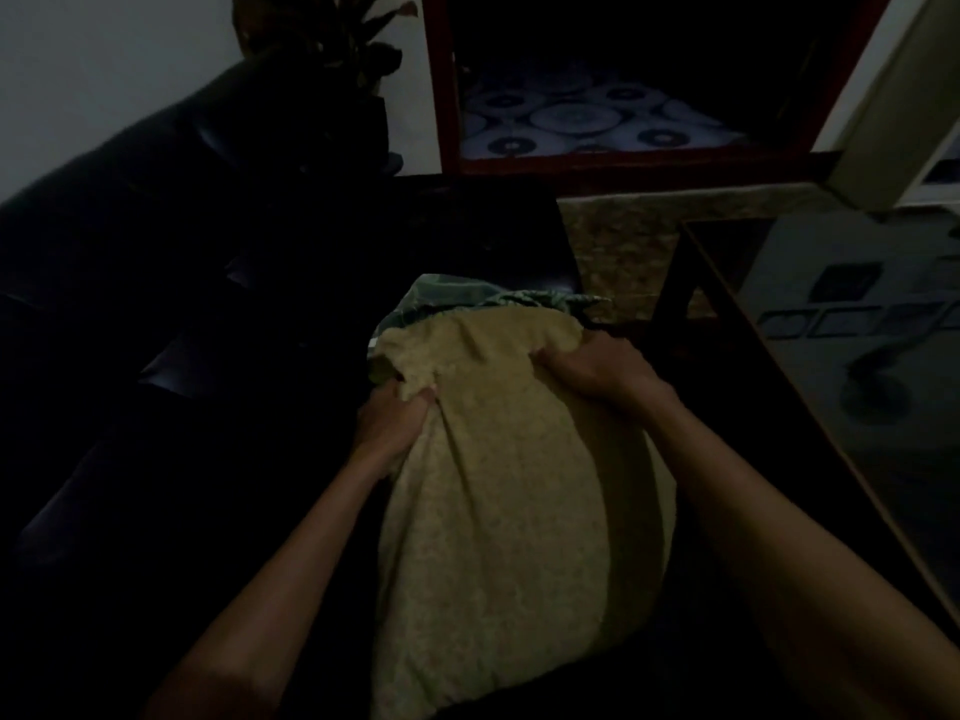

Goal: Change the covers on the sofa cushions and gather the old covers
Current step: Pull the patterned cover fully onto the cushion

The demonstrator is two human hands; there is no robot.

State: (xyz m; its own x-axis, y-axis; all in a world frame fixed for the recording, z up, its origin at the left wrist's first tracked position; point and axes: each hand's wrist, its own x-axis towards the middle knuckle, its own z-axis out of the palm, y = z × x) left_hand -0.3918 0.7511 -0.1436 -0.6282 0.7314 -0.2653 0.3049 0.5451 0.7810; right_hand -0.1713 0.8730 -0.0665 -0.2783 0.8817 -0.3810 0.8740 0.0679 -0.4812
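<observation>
Nearest to me, at 6 o'clock, the cushion [498,511] stands on end in its tan cover [483,345], running up the middle of my view between both forearms. My left hand [392,423] sits at the cover's upper left, at about 10 o'clock from the cushion's middle; its fingers [415,400] are curled tight, pinching a bunched fold of the tan cloth. My right hand [597,368] is at the upper right, near 1 o'clock, knuckles up, with fingers bent down into the cover's top edge and gripping it. Just past the tan edge, at 12 o'clock, a greenish patterned cloth [441,298] pokes out; I cannot tell whether it is the cushion's inner fabric or a second cover. Left of all this, from 8 to 11 o'clock, lies the dark sofa [156,226], barely lit. To the right, at 3 o'clock, a glass-topped surface [852,324] with a dark frame reflects the room. Farther off at 12 o'clock stands a red wooden frame [623,166] around a blue circle-patterned fabric [582,119], with a plant [343,39] beside it at 11 o'clock.
</observation>
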